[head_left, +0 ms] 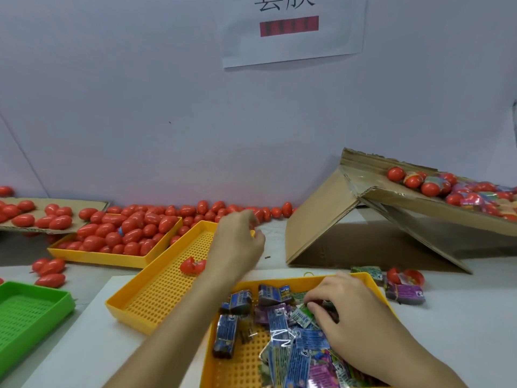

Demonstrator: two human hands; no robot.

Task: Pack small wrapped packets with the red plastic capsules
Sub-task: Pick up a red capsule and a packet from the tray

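Small wrapped packets [279, 326], blue, purple and green, lie heaped in a yellow perforated tray [282, 281] in front of me. My right hand [352, 315] rests in that heap, its fingertips pinched on a green packet [303, 316]. My left hand [237, 242] reaches over the far end of a second yellow tray [156, 298], fingers curled and blurred close to loose red capsules [268, 214] along the wall. Whether it holds anything I cannot tell. An open red capsule [191, 266] lies in that second tray.
A third yellow tray [98, 257], back left, is full of red capsules. A green tray [30, 317] stands at the left edge. A tilted cardboard box [330, 219] on the right holds capsules and packets. An open capsule [405, 277] and a purple packet [405, 294] lie beside it.
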